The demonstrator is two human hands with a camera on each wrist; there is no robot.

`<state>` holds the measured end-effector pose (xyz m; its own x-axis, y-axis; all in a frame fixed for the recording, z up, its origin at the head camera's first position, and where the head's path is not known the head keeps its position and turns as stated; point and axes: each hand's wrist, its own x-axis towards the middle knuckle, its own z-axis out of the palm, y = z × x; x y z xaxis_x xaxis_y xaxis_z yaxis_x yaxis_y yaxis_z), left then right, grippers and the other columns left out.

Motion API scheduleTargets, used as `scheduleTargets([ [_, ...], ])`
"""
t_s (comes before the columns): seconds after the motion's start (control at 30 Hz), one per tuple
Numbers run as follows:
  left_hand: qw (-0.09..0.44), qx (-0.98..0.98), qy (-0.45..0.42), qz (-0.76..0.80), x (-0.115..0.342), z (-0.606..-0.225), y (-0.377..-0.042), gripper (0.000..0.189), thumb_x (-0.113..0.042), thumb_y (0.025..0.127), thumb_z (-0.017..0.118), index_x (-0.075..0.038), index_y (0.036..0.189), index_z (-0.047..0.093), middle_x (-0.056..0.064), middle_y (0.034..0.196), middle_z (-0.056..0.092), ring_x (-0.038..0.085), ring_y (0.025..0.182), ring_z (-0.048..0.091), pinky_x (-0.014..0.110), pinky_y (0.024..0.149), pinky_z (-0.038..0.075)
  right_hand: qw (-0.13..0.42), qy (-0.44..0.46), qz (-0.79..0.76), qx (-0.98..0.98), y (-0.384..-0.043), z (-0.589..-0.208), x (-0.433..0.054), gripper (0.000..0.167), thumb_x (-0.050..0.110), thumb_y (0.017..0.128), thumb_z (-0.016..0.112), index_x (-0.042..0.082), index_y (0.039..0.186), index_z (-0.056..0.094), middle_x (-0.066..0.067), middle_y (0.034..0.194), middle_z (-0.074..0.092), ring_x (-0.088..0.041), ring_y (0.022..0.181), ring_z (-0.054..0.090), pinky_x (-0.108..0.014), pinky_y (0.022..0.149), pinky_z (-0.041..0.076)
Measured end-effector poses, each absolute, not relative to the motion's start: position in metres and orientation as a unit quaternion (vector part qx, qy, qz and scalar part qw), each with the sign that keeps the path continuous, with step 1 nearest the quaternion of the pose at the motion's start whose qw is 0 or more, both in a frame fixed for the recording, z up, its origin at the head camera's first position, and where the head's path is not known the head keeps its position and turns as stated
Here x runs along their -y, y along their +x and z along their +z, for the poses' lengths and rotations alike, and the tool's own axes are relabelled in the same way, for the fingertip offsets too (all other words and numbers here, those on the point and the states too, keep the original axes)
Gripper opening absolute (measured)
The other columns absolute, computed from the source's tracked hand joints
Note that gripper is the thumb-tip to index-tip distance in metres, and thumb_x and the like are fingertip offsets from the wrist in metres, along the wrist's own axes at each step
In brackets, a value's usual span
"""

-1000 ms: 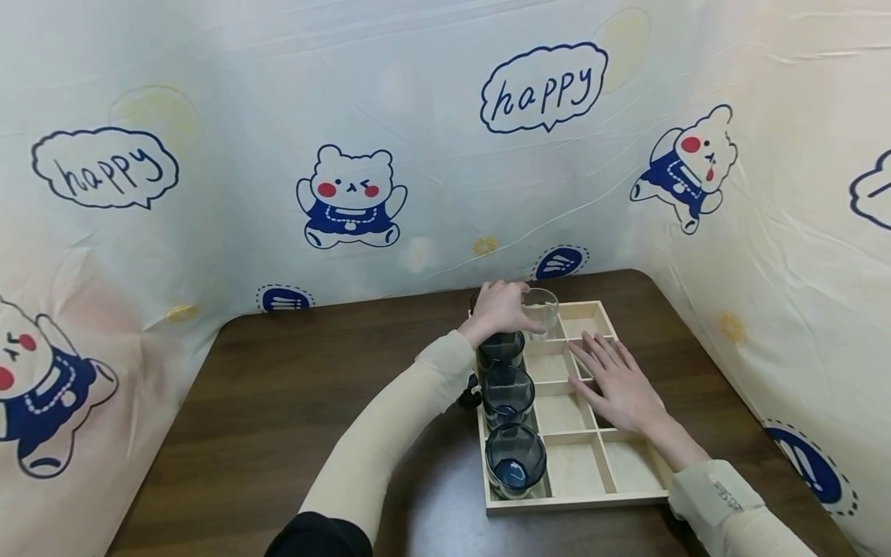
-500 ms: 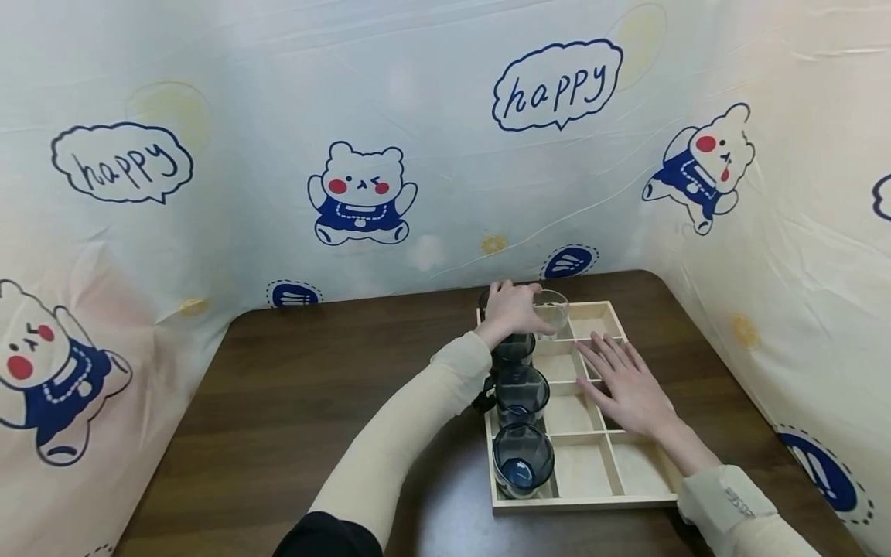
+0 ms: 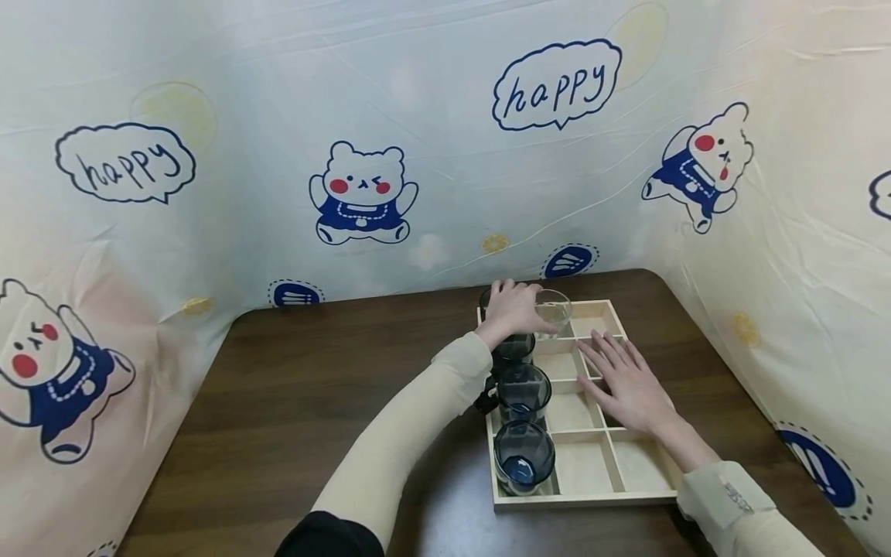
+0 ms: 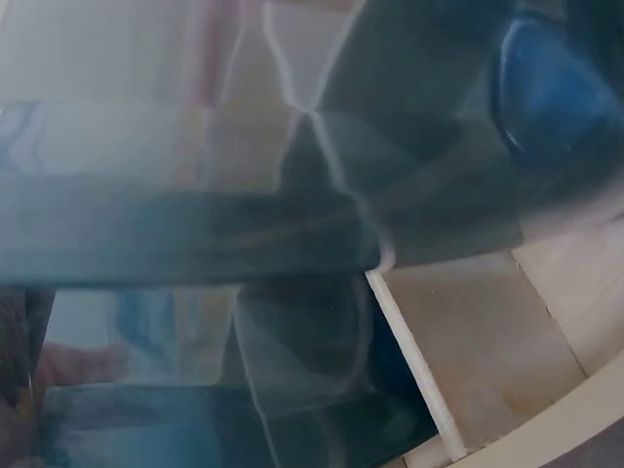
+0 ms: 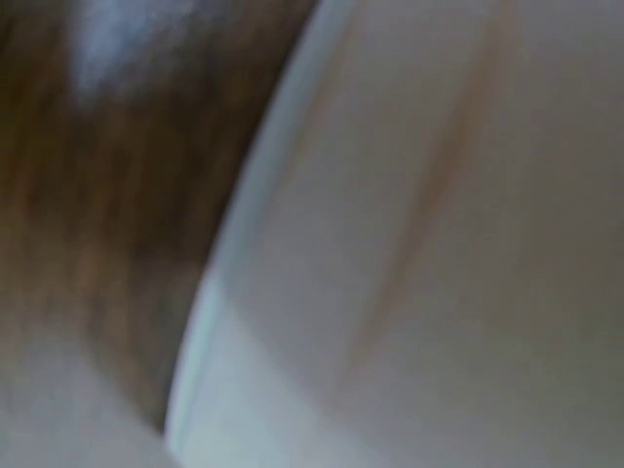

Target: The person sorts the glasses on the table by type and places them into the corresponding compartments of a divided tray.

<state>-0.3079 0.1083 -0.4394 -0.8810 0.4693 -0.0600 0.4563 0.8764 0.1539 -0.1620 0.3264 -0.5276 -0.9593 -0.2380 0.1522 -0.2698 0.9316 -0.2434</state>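
In the head view my left hand [image 3: 513,311] reaches to the back of a wooden compartment tray [image 3: 588,501]. Its thumb and fingers grip a clear glass [image 3: 556,308] in the middle column's back compartment. Smoky dark glasses stand upright down the left column: a front one [image 3: 524,458], another [image 3: 525,391] behind it, and a third [image 3: 517,346] beneath my wrist. A further dark rim [image 3: 485,298] is mostly hidden behind the left hand. My right hand [image 3: 629,387] lies over the tray's right column with fingers spread. Smoky glass [image 4: 322,361] fills much of the left wrist view.
Brown wooden table [image 3: 306,387] extends left of the tray. A printed curtain [image 3: 445,155] closes off the back and both sides. Pale dividers [image 3: 574,431] split the tray into three columns. The right wrist view is blurred, with a pale surface [image 5: 439,292] beside dark wood.
The head view has turned slightly left, so the scene sits a little further right. Both hands keep their places at the tray, and the glasses have not visibly moved.
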Motion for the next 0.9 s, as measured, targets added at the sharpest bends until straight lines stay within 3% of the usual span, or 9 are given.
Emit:
scheduleTargets([
  [0.37, 0.031, -0.96, 0.265, 0.084, -0.109, -0.442, -0.31, 0.088, -0.072, 0.093, 0.074, -0.023, 0.163, 0.054, -0.002, 0.16, 0.063, 0.024, 0.148, 0.052, 0.049, 0.13, 0.032, 0.05, 0.123, 0.132, 0.982, -0.161, -0.525, -0.329, 0.072, 0.052, 0.111, 0.053, 0.014, 0.171, 0.039, -0.022, 0.181, 0.027, -0.048, 0.168, 0.024, -0.069, 0.135, 0.016],
  [0.6, 0.013, -0.957, 0.266, 0.119, -0.105, -0.441, -0.311, 0.08, -0.072, 0.098, 0.068, -0.028, 0.164, 0.053, -0.001, 0.168, 0.055, 0.022, 0.158, 0.046, 0.053, 0.136, 0.026, 0.048, 0.13, 0.129, 0.982, -0.165, -0.524, -0.329, 0.072, 0.052, 0.112, 0.052, 0.014, 0.172, 0.038, -0.023, 0.181, 0.027, -0.048, 0.168, 0.023, -0.069, 0.135, 0.015],
  [0.9, 0.014, -0.892, 0.302, 0.337, -0.073, -0.428, -0.317, 0.059, -0.047, 0.111, 0.062, -0.019, 0.163, 0.054, 0.006, 0.17, 0.053, 0.029, 0.166, 0.037, 0.057, 0.14, 0.019, 0.044, 0.142, 0.136, 0.979, -0.17, -0.525, -0.326, 0.072, 0.052, 0.112, 0.051, 0.015, 0.172, 0.037, -0.023, 0.181, 0.027, -0.049, 0.168, 0.023, -0.07, 0.135, 0.015],
])
